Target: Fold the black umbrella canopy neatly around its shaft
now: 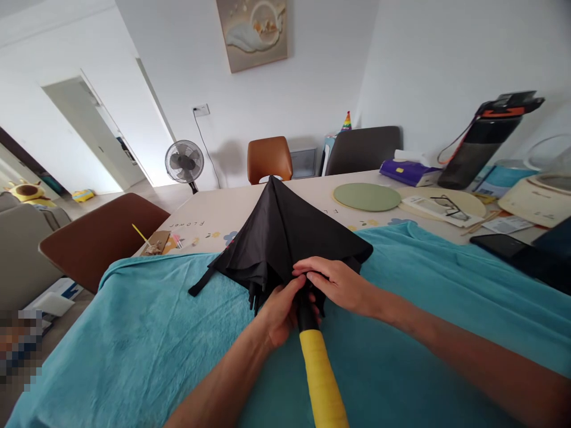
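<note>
A black umbrella (285, 226) lies half folded on the teal blanket (173, 309), its pointed top away from me and its yellow handle (322, 374) toward me. Round the black part just above the handle, my left hand (281, 312) is closed, thumb on top. My right hand (336, 282) rests with fingers stretched over the umbrella's lower folds, touching the cloth beside my left thumb. Its fingertips are partly hidden among the folds. A black strap (201, 282) sticks out to the left of the canopy, and some rib ends show below the cloth.
On the table's right side are a green round mat (366, 197), eyeglasses (449, 207), a purple tissue pack (408, 172), a dark bottle (482, 142) and a black phone (508, 246). Chairs stand around the table, including a brown one (102, 238). A fan (184, 161) stands behind.
</note>
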`<control>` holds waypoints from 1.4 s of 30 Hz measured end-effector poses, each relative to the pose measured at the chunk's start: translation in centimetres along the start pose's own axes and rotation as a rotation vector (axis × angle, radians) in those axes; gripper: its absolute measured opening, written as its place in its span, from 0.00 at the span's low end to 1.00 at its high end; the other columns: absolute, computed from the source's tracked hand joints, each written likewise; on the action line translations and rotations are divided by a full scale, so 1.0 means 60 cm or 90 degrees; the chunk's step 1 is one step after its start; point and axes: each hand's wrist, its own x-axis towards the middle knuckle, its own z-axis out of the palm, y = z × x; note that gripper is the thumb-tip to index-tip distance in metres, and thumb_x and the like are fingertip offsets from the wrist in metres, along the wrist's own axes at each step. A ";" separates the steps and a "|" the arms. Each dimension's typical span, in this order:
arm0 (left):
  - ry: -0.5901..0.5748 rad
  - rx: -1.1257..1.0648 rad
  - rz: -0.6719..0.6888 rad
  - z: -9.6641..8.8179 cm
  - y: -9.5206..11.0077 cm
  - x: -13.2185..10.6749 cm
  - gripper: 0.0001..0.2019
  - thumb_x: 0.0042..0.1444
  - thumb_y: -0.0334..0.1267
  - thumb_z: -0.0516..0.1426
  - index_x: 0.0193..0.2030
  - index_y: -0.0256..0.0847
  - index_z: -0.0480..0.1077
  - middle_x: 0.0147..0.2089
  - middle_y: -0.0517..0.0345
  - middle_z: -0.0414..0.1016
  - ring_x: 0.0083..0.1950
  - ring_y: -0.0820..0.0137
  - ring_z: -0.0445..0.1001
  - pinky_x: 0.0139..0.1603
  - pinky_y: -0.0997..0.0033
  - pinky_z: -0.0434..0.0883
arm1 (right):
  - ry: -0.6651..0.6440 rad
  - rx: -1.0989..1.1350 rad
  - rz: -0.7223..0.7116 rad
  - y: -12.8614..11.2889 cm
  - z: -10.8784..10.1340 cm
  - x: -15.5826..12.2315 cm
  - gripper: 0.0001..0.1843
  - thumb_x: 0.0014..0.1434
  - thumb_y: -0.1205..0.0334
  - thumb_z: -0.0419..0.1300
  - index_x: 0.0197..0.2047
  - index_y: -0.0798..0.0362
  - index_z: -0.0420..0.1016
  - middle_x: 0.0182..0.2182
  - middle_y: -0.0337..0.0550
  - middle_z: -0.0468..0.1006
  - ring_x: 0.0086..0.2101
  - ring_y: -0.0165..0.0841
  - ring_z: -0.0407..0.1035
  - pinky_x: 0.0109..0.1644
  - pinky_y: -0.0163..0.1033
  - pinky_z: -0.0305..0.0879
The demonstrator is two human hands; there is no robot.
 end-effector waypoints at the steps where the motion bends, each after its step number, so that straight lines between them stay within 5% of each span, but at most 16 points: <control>1: 0.012 0.005 -0.003 0.000 0.000 0.001 0.16 0.48 0.47 0.57 0.37 0.36 0.65 0.28 0.58 0.66 0.24 0.72 0.67 0.25 0.68 0.68 | -0.006 -0.002 -0.002 0.000 -0.001 0.001 0.16 0.58 0.64 0.46 0.46 0.49 0.70 0.43 0.41 0.73 0.44 0.35 0.67 0.48 0.42 0.63; 11: 0.076 0.121 0.006 -0.007 0.004 0.006 0.16 0.46 0.47 0.59 0.34 0.38 0.60 0.21 0.64 0.61 0.17 0.75 0.63 0.16 0.70 0.67 | -0.046 -0.062 -0.052 0.001 0.006 0.004 0.16 0.59 0.63 0.46 0.46 0.48 0.71 0.42 0.42 0.73 0.42 0.35 0.67 0.46 0.40 0.63; 16: 0.042 0.107 0.025 -0.005 0.007 0.005 0.12 0.48 0.41 0.57 0.31 0.36 0.60 0.22 0.62 0.62 0.17 0.76 0.63 0.17 0.73 0.66 | -0.030 -0.064 -0.059 -0.020 0.005 0.009 0.16 0.57 0.65 0.48 0.45 0.48 0.71 0.41 0.41 0.73 0.41 0.35 0.68 0.45 0.41 0.64; 18: 0.004 0.054 0.021 -0.004 0.021 -0.003 0.11 0.49 0.42 0.56 0.30 0.36 0.60 0.21 0.63 0.60 0.18 0.76 0.63 0.17 0.74 0.67 | 0.050 -0.049 -0.065 -0.037 -0.006 0.005 0.16 0.56 0.66 0.48 0.47 0.48 0.69 0.44 0.41 0.73 0.44 0.35 0.67 0.48 0.41 0.64; 23: -0.067 -0.229 0.101 -0.014 0.077 -0.033 0.12 0.59 0.42 0.47 0.32 0.36 0.62 0.20 0.65 0.51 0.18 0.82 0.54 0.14 0.88 0.58 | 0.433 -0.043 -0.116 -0.083 -0.053 -0.023 0.15 0.56 0.66 0.50 0.46 0.48 0.69 0.44 0.42 0.73 0.47 0.36 0.66 0.50 0.44 0.63; 26: -0.069 -0.294 0.125 -0.015 0.077 -0.032 0.15 0.60 0.44 0.44 0.33 0.36 0.63 0.21 0.65 0.51 0.18 0.82 0.52 0.15 0.88 0.59 | 0.528 -0.051 -0.135 -0.093 -0.071 -0.034 0.14 0.56 0.67 0.51 0.44 0.47 0.69 0.42 0.42 0.74 0.46 0.36 0.67 0.48 0.45 0.65; 32: -0.070 -0.213 0.032 0.000 0.025 -0.002 0.15 0.55 0.48 0.51 0.32 0.36 0.61 0.22 0.66 0.53 0.20 0.80 0.57 0.19 0.79 0.67 | 0.457 -0.066 -0.099 -0.064 -0.064 -0.024 0.14 0.56 0.67 0.51 0.45 0.49 0.68 0.44 0.42 0.73 0.48 0.37 0.65 0.54 0.49 0.61; 42: -0.100 -0.213 0.040 -0.006 0.032 -0.006 0.13 0.55 0.45 0.52 0.34 0.35 0.62 0.22 0.66 0.54 0.20 0.81 0.59 0.20 0.79 0.69 | 0.305 -0.154 -0.131 -0.042 -0.059 0.002 0.21 0.55 0.71 0.47 0.52 0.47 0.63 0.51 0.39 0.67 0.51 0.35 0.61 0.55 0.44 0.60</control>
